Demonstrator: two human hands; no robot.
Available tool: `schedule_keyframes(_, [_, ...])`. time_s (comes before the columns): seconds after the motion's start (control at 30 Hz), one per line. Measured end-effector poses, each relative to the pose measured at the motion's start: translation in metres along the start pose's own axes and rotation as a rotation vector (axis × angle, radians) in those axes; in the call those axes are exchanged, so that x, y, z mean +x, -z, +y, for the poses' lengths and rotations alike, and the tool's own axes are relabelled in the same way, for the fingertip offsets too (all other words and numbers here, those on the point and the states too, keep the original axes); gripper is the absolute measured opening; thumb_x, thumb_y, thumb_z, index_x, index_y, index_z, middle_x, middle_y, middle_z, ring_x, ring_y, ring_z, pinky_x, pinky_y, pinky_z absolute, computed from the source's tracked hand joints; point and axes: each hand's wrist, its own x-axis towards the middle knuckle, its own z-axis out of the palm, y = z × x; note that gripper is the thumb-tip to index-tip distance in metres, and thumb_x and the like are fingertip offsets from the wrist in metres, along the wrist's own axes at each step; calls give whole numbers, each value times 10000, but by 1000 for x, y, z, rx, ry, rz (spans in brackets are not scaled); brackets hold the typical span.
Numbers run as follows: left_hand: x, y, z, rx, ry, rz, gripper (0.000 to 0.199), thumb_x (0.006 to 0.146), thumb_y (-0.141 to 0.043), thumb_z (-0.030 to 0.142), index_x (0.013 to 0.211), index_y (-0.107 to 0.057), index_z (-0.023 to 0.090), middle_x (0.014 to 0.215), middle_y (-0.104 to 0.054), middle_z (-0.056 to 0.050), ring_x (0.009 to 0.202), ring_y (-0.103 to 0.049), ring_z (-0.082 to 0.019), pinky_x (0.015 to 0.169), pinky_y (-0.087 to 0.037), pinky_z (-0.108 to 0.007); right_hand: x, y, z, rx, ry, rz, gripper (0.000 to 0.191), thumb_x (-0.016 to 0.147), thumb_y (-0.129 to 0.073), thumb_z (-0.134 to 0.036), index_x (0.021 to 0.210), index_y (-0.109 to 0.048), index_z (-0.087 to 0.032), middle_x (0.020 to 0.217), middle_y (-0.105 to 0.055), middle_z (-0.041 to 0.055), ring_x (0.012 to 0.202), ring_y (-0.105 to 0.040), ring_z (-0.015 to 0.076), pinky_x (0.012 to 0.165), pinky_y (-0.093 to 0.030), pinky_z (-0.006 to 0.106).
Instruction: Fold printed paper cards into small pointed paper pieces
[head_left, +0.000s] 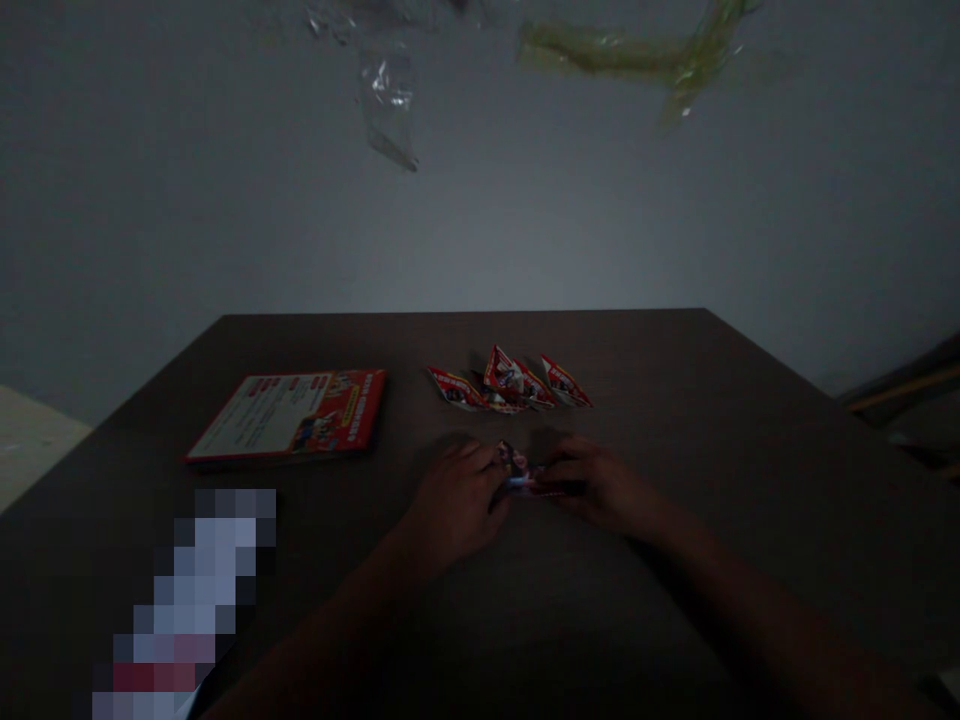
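Observation:
Between my two hands, on the dark table, is a small folded piece of printed paper (517, 463) with a picture on it. My left hand (461, 498) is closed on its left side, thumb toward the near edge. At the paper's right side, my right hand (600, 485) has its fingers bent and pinching the edge. Dim light hides the exact fingertip contact. Just beyond the hands lies a group of several folded red printed paper pieces (508, 380) with pointed ends, some leaning on each other.
A red and white printed book (292, 415) lies flat on the table (652, 390) at the left. Nearer me on that side is a blurred-out bright object (195, 590). The table's far edge meets a grey wall (525, 220), which has yellowish tape (615, 55) and clear plastic (388, 100) stuck on it.

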Motion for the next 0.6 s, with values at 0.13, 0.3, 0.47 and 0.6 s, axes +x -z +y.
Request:
schedule_keyframes(0.13, [0, 0, 0, 10, -3, -9, 120, 807, -546, 235, 868, -633, 180, 943, -601, -61, 932, -534, -213, 829, -448, -368, 0, 0, 1, 17, 32, 9, 172, 787, -647, -192, 943, -699, -241, 919, -638, 48, 868, -564, 185, 763, -438, 316])
schedule_keyframes(0.3, [0, -1, 0, 10, -8, -9, 131, 806, -546, 235, 887, -635, 182, 940, -600, -61, 922, -537, -213, 811, -455, -363, 0, -1, 4, 166, 22, 28, 92, 819, -628, -236, 823, -715, -205, 794, -669, 35, 752, -607, 140, 670, -448, 252])
schedule_keyframes(0.47, [0, -1, -1, 8, -10, -8, 132, 807, -543, 230, 886, -637, 181, 922, -597, -63, 920, -537, -214, 812, -456, -364, -3, 2, 12, 173, 2, 101, 101, 819, -613, -198, 796, -711, -203, 790, -697, 42, 759, -629, 147, 676, -474, 260])
schedule_keyframes(0.6, [-1, -1, 0, 23, -18, 6, 161, 833, -513, 234, 909, -646, 182, 935, -600, -70, 921, -541, -214, 821, -451, -373, -3, 7, 12, 102, 16, 123, 133, 811, -601, -152, 844, -711, -219, 809, -704, 44, 775, -628, 157, 695, -476, 279])
